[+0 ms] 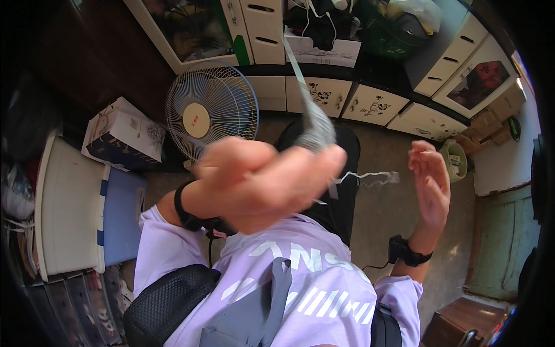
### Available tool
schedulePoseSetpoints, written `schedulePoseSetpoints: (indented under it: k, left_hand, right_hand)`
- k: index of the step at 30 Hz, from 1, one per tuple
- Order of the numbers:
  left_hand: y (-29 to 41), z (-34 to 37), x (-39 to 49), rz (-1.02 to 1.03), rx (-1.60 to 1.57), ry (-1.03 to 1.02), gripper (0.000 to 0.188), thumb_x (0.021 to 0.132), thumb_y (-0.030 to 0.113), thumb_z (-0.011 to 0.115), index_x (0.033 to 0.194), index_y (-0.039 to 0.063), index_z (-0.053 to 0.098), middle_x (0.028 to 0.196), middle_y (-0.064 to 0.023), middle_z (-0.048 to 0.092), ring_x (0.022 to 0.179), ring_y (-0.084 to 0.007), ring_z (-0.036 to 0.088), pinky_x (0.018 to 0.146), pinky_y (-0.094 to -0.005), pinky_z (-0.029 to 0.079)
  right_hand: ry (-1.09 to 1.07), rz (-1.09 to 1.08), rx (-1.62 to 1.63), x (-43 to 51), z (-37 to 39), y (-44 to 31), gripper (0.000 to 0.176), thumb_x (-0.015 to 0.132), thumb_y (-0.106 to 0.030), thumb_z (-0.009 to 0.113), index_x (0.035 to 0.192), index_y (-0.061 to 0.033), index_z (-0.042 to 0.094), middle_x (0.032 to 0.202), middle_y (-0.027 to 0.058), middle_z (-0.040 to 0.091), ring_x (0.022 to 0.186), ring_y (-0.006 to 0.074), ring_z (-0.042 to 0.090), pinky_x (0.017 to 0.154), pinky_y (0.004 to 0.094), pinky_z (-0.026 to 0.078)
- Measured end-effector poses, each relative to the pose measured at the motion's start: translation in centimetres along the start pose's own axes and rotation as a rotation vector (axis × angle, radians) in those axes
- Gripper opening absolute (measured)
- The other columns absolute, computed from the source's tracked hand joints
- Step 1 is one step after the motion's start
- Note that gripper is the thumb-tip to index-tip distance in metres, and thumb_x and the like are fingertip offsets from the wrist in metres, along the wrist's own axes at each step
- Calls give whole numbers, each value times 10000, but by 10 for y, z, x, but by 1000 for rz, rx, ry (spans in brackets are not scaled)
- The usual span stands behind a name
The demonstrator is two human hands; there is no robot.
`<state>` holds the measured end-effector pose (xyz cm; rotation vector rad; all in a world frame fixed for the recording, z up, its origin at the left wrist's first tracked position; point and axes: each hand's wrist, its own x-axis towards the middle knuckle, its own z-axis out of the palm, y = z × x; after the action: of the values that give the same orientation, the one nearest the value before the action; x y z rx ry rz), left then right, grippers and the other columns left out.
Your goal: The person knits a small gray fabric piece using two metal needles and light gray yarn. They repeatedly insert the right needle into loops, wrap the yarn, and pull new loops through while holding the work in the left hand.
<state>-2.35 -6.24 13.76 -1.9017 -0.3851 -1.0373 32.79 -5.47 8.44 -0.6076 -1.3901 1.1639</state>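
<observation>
My left hand (269, 186) is blurred in front of my lap, its fingertips closed around a grey, striped strip (318, 126). The strip widens near the fingers and runs up as a narrow band towards the drawers. My right hand (430, 186) is raised at the right, fingers loosely bent and apart, holding nothing. Between the hands, a thin white crinkled cord (368, 175) with a clear end extends beside my black-clad leg. What it is attached to is hidden behind my left hand. A grey cloth piece (277, 299) lies against my light purple shirt.
A table fan (212, 108) stands ahead left, beside a printed carton (123, 134) and a blue and white storage bin (69, 208). Low white cabinets (368, 106) line the far side. A green waste bin (454, 160) stands beyond my right hand; a brown wooden box (464, 323) is lower right.
</observation>
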Motion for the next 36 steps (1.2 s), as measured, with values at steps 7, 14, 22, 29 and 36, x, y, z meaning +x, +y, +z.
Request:
schedulePoseSetpoints:
  k: [7,14,22,29,36]
  left_hand:
    - [94,48,-5,181,-595,-151,264,657,162,671,894,57,720,855,42,554,701,-97,535,586,-216,399]
    - [135,45,-7,176,-769,-173,289,606,228,668,847,69,656,799,7,530,678,-124,540,597,-236,424]
    - [139,54,-18,180,-791,-162,281,620,234,675,844,66,647,842,-25,565,751,-176,579,660,-313,490]
    - [98,59,-7,65,-619,-19,195,769,164,722,943,78,702,981,-28,628,938,-194,626,834,-348,535]
    - [-5,23,43,-70,-292,22,232,940,82,691,1163,25,658,1112,-151,698,1065,-312,697,931,-422,559]
  right_hand:
    - [-571,252,-455,27,72,6,173,978,-97,628,1058,17,731,887,51,664,779,119,585,698,280,492]
    - [-822,620,28,19,87,38,381,1088,-332,563,1031,0,741,801,-47,612,703,52,486,632,229,436]
    - [-772,485,154,4,77,39,375,1110,-322,501,1040,-11,699,851,-21,597,730,49,465,664,217,420]
    - [-105,73,320,19,44,23,327,1109,-366,483,1067,-58,583,828,78,611,605,107,535,538,243,439]
    - [79,-45,218,11,14,22,382,1145,-325,370,1085,-30,605,1205,165,673,1152,266,661,885,344,520]
